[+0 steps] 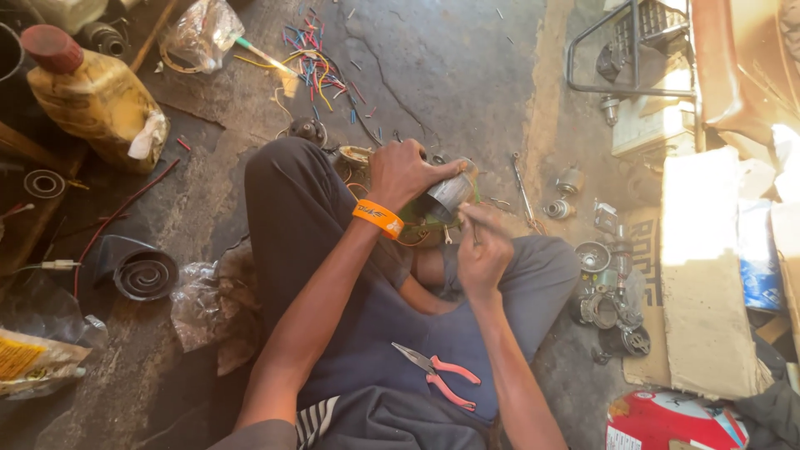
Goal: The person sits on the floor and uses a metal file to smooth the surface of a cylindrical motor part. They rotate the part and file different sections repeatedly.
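Observation:
I sit on the floor with my knees up. My left hand [407,172], with an orange wristband [377,218] on the wrist, grips a small grey metal cylinder [450,193] with wires under it. Just below and right of the cylinder, my right hand [483,250] pinches a thin metal tool [472,227] whose tip points at the part. Pink-handled pliers [440,375] lie on my lap, untouched.
Cut coloured wire bits [315,62] litter the concrete ahead. A yellow jug with a red cap [90,93] stands at far left, a coiled black strip [143,273] below it. Small metal parts [607,287] and cardboard [704,275] lie at right; a metal frame [629,50] at top right.

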